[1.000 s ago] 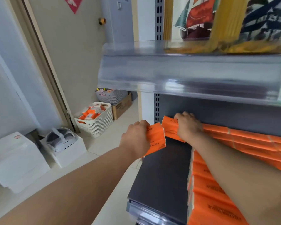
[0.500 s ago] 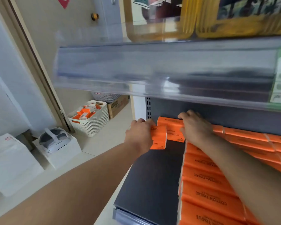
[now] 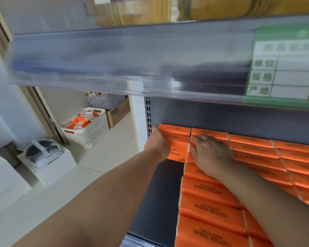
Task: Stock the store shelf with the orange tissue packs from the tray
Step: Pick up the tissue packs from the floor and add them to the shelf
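Orange tissue packs (image 3: 209, 211) marked COTTON TISSUE lie in rows on the dark shelf (image 3: 161, 193), filling its right side. At the back left corner a short column of packs (image 3: 177, 138) lies against the rear wall. My left hand (image 3: 156, 145) grips the left end of the front pack of that column; its fingers are hidden behind the hand. My right hand (image 3: 210, 155) rests flat, fingers spread, on the packs just right of that column. The white slatted tray (image 3: 89, 132) with more orange packs stands on the floor to the left.
The upper shelf's clear price rail (image 3: 114, 59) hangs just above my hands, with a green label (image 3: 284, 68) on its right. On the floor lie a white box with a headset (image 3: 43, 155), a cardboard box (image 3: 118, 113) and a grey basket (image 3: 105, 102).
My left hand has carried its orange pack right and back onto the shelf's rear left corner. My right hand has shifted from the rear packs to lie flat beside it. The view has dropped closer.
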`<action>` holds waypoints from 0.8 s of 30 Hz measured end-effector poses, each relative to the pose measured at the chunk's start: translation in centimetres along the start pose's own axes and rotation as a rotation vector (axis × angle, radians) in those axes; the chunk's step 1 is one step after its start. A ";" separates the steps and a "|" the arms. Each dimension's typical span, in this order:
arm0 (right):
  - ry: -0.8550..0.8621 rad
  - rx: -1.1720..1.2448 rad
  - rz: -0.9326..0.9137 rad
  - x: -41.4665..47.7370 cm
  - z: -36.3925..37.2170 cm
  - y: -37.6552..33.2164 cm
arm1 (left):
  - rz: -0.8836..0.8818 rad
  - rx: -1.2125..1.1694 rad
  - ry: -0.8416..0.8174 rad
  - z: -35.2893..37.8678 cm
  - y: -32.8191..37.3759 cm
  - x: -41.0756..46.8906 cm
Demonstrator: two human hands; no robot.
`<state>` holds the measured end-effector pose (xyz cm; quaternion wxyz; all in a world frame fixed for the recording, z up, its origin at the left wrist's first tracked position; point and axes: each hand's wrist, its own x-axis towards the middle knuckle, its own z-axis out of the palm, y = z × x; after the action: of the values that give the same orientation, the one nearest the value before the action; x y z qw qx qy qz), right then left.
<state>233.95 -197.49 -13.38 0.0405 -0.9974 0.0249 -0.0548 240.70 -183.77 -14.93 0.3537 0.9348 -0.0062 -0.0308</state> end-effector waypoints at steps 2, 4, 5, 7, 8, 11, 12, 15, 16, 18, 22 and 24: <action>0.003 0.002 0.003 0.0 -0.2 -0.1 | -0.030 -0.041 -0.018 0.2 0.4 0.1; 0.001 0.003 0.003 -0.1 -0.3 -0.2 | -0.045 -0.059 -0.031 0.2 0.5 0.0; 0.002 0.001 0.000 -0.1 -0.3 -0.2 | -0.046 -0.058 -0.033 0.1 0.4 0.0; 0.013 -0.003 -0.004 -0.2 -0.6 -0.3 | -0.036 -0.042 -0.015 -0.3 0.2 -0.4; 0.022 -0.009 -0.007 -0.3 -0.7 -0.4 | -0.025 -0.029 -0.001 -0.6 0.1 -0.7; 0.032 -0.035 -0.015 -0.8 -1.3 -1.5 | 0.005 -0.011 0.026 -1.8 -0.7 -1.9; 0.034 -0.039 -0.024 -1.2 -1.4 -2.1 | 0.012 -0.007 0.039 -2.3 -1.0 -2.4; 0.059 -0.041 -0.088 -2.6 -1.7 -4.4 | 0.032 0.061 0.064 -4.6 -2.1 -4.6; 0.071 -0.042 -0.115 -3.3 -1.9 -5.3 | 0.040 0.096 0.062 -5.5 -2.6 -5.5; 0.106 -0.051 -0.168 -4.7 -2.3 -7.4 | 0.055 0.138 0.065 -7.4 -3.7 -7.9; 0.161 -0.012 -0.306 -8.5 -2.4 -12.7 | 0.092 0.226 0.104 -10.7 -7.7 -12.7; 0.153 0.014 -0.382 -10.7 -1.7 -15.7 | 0.072 0.272 0.113 -12.1 -10.6 -15.0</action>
<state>223.83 -181.41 -11.51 0.0343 -0.9766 -0.1621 -0.1374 226.33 -167.32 -12.11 0.2244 0.9735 -0.0240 0.0357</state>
